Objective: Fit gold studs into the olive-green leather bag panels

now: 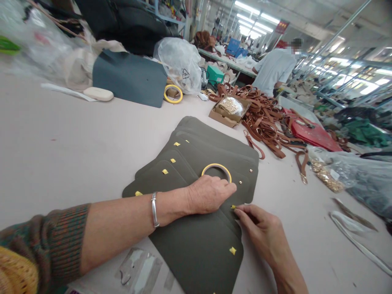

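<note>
Overlapping dark olive flat panels (196, 249) lie fanned out on the table before me. My left hand (211, 194), with a silver bangle at the wrist, reaches across them with curled fingers closed on the near edge of a roll of yellow tape (217, 166). Between the thumb and forefinger of my right hand (265, 228) is a small piece of yellow tape (233, 207), held at the panels' right edge. Other yellow tape pieces (165, 171) stick to the panels on the left, and one (233, 250) nearer me. Small metal studs (240, 182) show on the right.
Brown leather straps (266, 118) are heaped at the back right, beside a cardboard box (225, 116) of gold-coloured hardware. A second yellow tape roll (173, 94) and a blue-grey sheet (128, 77) lie at the back. A co-worker (274, 67) stands beyond the table.
</note>
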A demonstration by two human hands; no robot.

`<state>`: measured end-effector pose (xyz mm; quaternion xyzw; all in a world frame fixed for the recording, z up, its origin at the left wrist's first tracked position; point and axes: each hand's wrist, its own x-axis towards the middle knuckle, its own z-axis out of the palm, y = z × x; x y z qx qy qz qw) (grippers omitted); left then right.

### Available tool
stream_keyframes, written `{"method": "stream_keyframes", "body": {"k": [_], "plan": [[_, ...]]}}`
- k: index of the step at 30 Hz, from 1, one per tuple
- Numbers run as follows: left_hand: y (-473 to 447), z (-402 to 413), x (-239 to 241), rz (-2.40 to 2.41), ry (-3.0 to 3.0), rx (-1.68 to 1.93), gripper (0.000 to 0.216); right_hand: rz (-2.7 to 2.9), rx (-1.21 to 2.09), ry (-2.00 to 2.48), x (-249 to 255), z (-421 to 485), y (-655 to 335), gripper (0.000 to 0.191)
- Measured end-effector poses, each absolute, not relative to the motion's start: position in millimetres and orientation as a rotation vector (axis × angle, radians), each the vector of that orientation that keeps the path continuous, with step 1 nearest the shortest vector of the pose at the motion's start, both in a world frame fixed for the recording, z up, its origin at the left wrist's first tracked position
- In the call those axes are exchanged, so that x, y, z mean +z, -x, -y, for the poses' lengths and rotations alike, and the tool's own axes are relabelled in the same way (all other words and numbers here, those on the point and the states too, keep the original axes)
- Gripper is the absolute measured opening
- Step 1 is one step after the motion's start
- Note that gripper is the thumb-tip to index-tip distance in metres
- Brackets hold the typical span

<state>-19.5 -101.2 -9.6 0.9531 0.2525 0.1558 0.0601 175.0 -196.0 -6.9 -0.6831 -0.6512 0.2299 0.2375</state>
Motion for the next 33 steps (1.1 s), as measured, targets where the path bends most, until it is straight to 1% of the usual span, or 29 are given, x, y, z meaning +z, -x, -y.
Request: {"method": "stream_keyframes", "body": {"k": [5,11,13,15,17,19,21,24,28,33], "plan": [[19.6,99.9,-7.7,-0.739,-2.878,0.471,0.011,1.817,0.459,1.933,-13.7,188.3,-158.2,0.027],[18.7,98.6,-8.3,-0.72,-2.929,0.572,0.014,1.665,0.489,2.035,-11.8,182.1,-152.5,0.025],[19.3,97.7,-8.0,-0.721,-2.919,0.614,0.015,1.643,0.539,2.092,-9.3,182.2,-152.7,0.025],[20.6,96.6,-7.0,-0.708,-2.896,0.676,0.017,1.67,0.662,2.123,-6.7,183.3,-154.0,0.026],[22.0,95.5,-5.9,-0.67,-2.862,0.722,0.019,1.724,0.812,2.101,-4.7,185.0,-156.3,0.028],[22.8,95.1,-5.3,-0.597,-2.827,0.748,0.023,1.749,0.873,2.029,-3.7,186.6,-159.4,0.031],[22.9,95.4,-5.6,-0.542,-2.793,0.773,0.033,1.685,0.782,1.914,-3.8,187.4,-162.5,0.029],[21.7,97.4,-7.0,-0.557,-2.733,0.828,0.045,1.567,0.514,1.68,-5.4,187.2,-164.7,0.022],[19.7,101.1,-8.8,-0.587,-2.695,0.837,0.044,1.714,0.264,1.455,-6.9,184.4,-161.5,0.019],[18.8,104.9,-9.7,-0.595,-2.699,0.798,0.04,1.856,0.09,1.336,-5.9,180.5,-155.6,0.016]]}}
